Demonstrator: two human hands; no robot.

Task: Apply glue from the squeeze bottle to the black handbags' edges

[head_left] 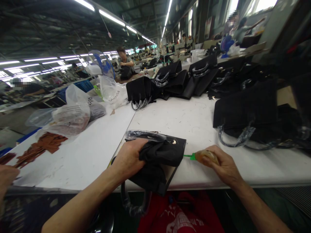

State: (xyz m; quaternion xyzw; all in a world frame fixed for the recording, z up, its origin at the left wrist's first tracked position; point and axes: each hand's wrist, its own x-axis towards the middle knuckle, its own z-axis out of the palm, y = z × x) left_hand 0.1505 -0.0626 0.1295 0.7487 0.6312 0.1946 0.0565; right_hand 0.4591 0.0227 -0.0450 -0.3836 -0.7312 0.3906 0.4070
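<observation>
A black handbag [167, 152] lies at the near edge of the white table [194, 123], with its plastic-wrapped handle hanging over the edge. My left hand [127, 158] is closed on the bag's bunched black lining. My right hand [222, 165] grips a small amber squeeze bottle [206, 156] whose green nozzle points left and touches the bag's right edge.
Rows of black handbags [245, 110] with wrapped handles crowd the right and far side of the table. Clear plastic bags [70, 116] and brown leather pieces [41, 147] lie at the left. Another person's hand [6, 176] shows at the left edge. Workers sit far behind.
</observation>
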